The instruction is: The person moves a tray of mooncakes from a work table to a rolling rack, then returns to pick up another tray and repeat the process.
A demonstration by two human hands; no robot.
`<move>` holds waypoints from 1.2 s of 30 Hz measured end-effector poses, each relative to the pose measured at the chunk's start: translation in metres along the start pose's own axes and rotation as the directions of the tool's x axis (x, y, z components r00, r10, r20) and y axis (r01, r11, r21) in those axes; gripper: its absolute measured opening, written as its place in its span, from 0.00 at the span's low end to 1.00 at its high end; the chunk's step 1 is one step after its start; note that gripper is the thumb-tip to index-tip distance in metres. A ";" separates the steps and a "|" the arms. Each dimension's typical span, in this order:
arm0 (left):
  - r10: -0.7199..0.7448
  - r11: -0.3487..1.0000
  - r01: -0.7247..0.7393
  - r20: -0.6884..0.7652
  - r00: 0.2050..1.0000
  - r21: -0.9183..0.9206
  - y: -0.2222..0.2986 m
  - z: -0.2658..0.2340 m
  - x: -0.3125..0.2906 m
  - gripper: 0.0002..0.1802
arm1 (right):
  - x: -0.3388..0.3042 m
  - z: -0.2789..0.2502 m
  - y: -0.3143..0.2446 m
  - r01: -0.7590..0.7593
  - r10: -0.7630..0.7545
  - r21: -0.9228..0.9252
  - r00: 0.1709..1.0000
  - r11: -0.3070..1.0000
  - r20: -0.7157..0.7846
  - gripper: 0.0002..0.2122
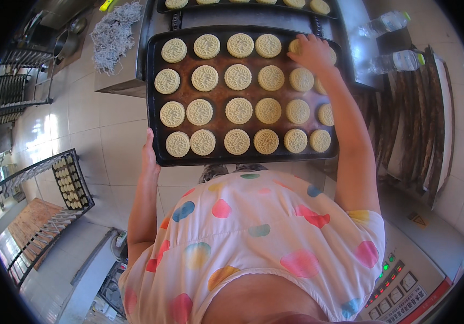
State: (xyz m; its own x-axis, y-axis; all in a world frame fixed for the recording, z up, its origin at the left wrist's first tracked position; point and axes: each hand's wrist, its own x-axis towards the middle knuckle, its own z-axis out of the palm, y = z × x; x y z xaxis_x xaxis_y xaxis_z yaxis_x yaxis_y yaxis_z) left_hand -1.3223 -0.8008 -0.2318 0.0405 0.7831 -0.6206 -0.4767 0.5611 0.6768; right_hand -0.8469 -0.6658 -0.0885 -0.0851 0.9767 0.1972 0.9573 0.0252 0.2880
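at the metal bench (243,17), the black tray (219,97) is braced at its left edge by the left hand (150,155), a back-row pastry (294,46) is touched by the right hand (312,53), both grips unclear, and pastry adjustment is judged in hand, steady support being required next.

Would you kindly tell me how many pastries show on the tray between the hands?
24 pastries, in four rows of six; the right hand and forearm partly cover some and may hide others.
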 end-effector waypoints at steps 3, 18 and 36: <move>0.026 1.000 -0.027 -0.012 1.000 -0.014 0.002 0.007 -0.003 0.34 | 0.001 -0.008 -0.005 0.061 -0.060 0.009 0.994 0.998 -0.086 0.27; 0.026 0.999 -0.025 0.039 0.999 -0.025 0.001 0.006 0.005 0.31 | 0.031 0.004 -0.086 0.199 -0.199 0.011 0.980 0.980 0.025 0.24; -0.002 1.000 0.003 -0.018 1.000 0.025 0.004 0.016 0.006 0.33 | -0.037 -0.037 -0.110 0.299 -0.165 0.348 0.916 0.889 -0.365 0.12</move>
State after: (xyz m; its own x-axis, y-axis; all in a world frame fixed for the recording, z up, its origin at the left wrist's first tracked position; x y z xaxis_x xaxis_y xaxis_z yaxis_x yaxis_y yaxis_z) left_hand -1.3097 -0.7896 -0.2264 0.0259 0.7770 -0.6290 -0.4546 0.5695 0.6848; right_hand -0.9595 -0.7127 -0.0933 -0.3369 0.8130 0.4750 0.9215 0.3883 -0.0111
